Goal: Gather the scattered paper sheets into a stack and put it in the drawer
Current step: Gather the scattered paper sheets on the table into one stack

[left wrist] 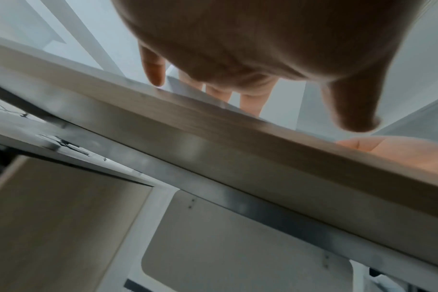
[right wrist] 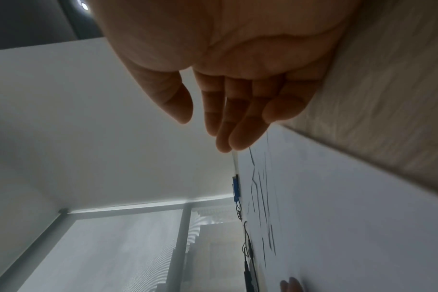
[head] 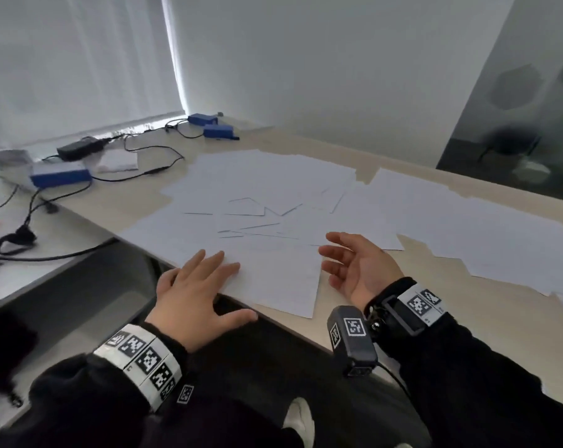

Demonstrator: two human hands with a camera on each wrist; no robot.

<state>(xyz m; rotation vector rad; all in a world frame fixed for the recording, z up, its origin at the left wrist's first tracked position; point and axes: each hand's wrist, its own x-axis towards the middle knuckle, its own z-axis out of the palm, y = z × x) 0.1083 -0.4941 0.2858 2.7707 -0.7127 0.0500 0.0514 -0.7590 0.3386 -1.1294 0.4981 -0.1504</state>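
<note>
Several white paper sheets (head: 264, 202) lie scattered and overlapping across the light wooden desk (head: 364, 321), reaching from the middle to the right edge (head: 487, 240). My left hand (head: 197, 286) lies flat, palm down, with straight fingers on the near-left corner of the nearest sheet (head: 280, 279), thumb hanging over the desk's front edge. My right hand (head: 354, 266) stands on its side at that sheet's right edge, palm facing left, fingers relaxed and holding nothing. In the right wrist view the right hand's fingers (right wrist: 240, 126) hover over the paper (right wrist: 338, 217). No drawer can be picked out for certain.
A second, white desk on the left carries blue boxes (head: 60, 177), a black power adapter (head: 80, 148) and tangled cables (head: 31, 227). Two more blue boxes (head: 217, 130) sit at the back by the wall. Under the desk, a light panel (left wrist: 63, 227) and metal frame (left wrist: 238, 197) show.
</note>
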